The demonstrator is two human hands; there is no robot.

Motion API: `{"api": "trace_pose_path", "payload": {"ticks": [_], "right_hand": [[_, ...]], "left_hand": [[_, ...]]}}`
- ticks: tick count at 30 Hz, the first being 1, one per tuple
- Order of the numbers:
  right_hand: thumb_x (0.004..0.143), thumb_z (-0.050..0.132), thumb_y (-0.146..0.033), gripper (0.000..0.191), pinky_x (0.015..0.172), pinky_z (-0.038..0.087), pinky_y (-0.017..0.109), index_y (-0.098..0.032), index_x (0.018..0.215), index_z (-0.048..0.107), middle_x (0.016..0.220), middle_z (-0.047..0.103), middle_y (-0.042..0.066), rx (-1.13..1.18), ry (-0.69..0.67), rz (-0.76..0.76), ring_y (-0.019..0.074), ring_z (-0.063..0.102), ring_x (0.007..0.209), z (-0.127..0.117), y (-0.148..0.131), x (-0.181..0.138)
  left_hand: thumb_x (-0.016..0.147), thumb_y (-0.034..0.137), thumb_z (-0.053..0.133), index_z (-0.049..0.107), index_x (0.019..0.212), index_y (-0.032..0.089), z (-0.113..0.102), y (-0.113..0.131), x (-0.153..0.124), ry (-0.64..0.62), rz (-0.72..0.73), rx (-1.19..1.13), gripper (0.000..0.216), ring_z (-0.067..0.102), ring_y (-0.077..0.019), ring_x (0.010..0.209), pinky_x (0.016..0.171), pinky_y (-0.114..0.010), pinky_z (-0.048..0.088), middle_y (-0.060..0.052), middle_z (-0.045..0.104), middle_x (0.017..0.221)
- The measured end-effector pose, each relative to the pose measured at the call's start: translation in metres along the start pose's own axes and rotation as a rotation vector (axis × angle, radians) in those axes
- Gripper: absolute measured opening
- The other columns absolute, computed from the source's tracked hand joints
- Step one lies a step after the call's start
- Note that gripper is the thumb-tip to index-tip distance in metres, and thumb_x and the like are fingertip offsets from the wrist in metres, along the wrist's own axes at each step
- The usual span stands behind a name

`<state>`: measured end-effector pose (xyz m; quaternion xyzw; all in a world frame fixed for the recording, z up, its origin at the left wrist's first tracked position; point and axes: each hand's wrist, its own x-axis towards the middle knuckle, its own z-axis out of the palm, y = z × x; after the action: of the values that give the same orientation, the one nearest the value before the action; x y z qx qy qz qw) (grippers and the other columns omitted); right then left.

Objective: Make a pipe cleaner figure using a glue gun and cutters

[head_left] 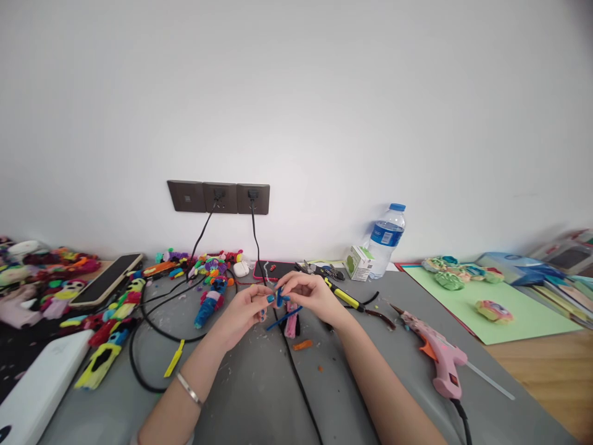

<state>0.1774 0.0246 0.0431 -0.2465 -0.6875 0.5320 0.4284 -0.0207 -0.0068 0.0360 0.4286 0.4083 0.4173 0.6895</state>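
Observation:
My left hand [248,311] and my right hand [311,296] meet over the middle of the grey table, fingertips pinched on a small blue pipe cleaner piece [279,296]. A thin blue length [283,317] of it sticks out beneath the fingers, slanting down to the left. Just below and behind the right hand lies a pink fuzzy piece [291,322], partly covered. An orange scrap [302,345] rests on the table in front of the hands. To the left of my left hand is a blue pipe cleaner figure [210,303].
A pink glue gun [438,355] lies at right, near yellow-handled pliers [345,295]. A water bottle [388,241] and small box [359,263] stand by the wall. Black cables [139,358] loop across the left side among colourful fuzzy figures [99,355], a phone [109,279] and a white power bank [46,389].

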Motion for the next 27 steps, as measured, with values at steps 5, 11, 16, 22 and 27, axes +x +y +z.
{"api": "trace_pose_path", "payload": {"ticks": [5, 11, 16, 22, 27], "right_hand": [[0.082, 0.071, -0.033, 0.013, 0.067, 0.056, 0.031, -0.020, 0.082, 0.072, 0.101, 0.066, 0.009, -0.056, 0.092, -0.080, 0.0178, 0.065, 0.083, 0.003, 0.005, 0.002], [0.084, 0.069, -0.032, 0.013, 0.075, 0.056, 0.034, -0.020, 0.080, 0.069, 0.101, 0.065, 0.010, -0.166, 0.162, -0.135, 0.0186, 0.065, 0.086, 0.008, 0.012, 0.005], [0.084, 0.067, -0.030, 0.010, 0.077, 0.055, 0.035, -0.020, 0.081, 0.069, 0.101, 0.067, 0.010, -0.222, 0.182, -0.160, 0.0206, 0.065, 0.092, 0.009, 0.011, 0.005], [0.083, 0.068, -0.029, 0.010, 0.087, 0.052, 0.039, -0.021, 0.089, 0.067, 0.103, 0.070, 0.009, -0.197, 0.149, -0.143, 0.0217, 0.065, 0.098, 0.013, 0.009, 0.005], [0.087, 0.063, -0.035, 0.020, 0.079, 0.053, 0.035, -0.019, 0.100, 0.064, 0.101, 0.070, 0.010, -0.115, 0.179, -0.029, 0.0201, 0.065, 0.089, 0.012, 0.012, 0.006]], "left_hand": [[0.066, 0.038, 0.080, 0.064, 0.084, 0.017, 0.005, -0.003, 0.001, 0.064, 0.109, 0.080, 0.031, 0.046, -0.0086, 0.060, 0.055, -0.021, 0.035, 0.001, 0.058, 0.073], [0.065, 0.038, 0.079, 0.067, 0.082, 0.016, 0.007, -0.005, 0.004, 0.203, 0.266, 0.190, 0.031, 0.055, -0.0149, 0.071, 0.060, -0.023, 0.043, -0.003, 0.063, 0.077], [0.066, 0.041, 0.077, 0.069, 0.089, 0.016, 0.008, -0.004, 0.004, 0.232, 0.230, 0.189, 0.034, 0.056, -0.0142, 0.067, 0.059, -0.023, 0.045, -0.004, 0.065, 0.077], [0.065, 0.041, 0.077, 0.069, 0.088, 0.017, 0.008, -0.007, 0.005, 0.234, 0.213, 0.165, 0.034, 0.056, -0.0134, 0.064, 0.060, -0.024, 0.046, -0.002, 0.063, 0.073], [0.067, 0.040, 0.077, 0.071, 0.094, 0.016, 0.007, -0.008, 0.005, 0.195, 0.153, 0.178, 0.037, 0.059, -0.0148, 0.069, 0.061, -0.024, 0.046, -0.004, 0.067, 0.078]]}}
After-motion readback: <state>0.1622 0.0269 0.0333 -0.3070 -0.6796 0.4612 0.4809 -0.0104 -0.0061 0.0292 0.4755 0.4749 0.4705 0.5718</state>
